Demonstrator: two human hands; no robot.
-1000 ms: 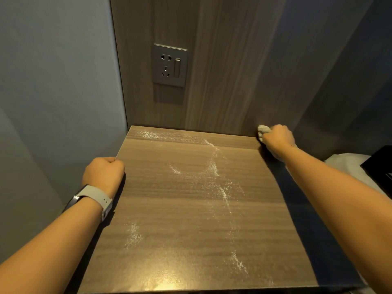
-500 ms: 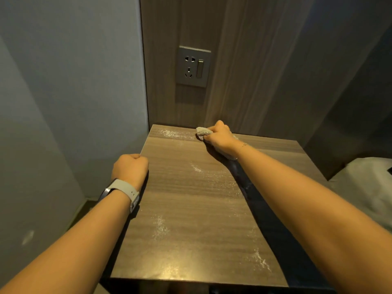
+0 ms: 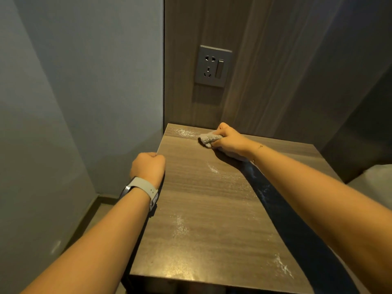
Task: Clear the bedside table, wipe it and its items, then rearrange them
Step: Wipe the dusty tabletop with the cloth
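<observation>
right hand [image 3: 230,140] grips crumpled grey cloth [image 3: 209,139] at far edge of brown wood-grain worktop [image 3: 203,209] | white dust patch [image 3: 184,132] just left of cloth, nearer right hand | left hand [image 3: 148,166] fisted, holding nothing, at left edge

The right hand [image 3: 230,140] presses a bunched grey cloth [image 3: 209,139] onto the far part of the dusty wooden desk [image 3: 201,209]; the left hand [image 3: 148,166], fisted, rests at its left edge, below a wall socket [image 3: 213,65].
</observation>
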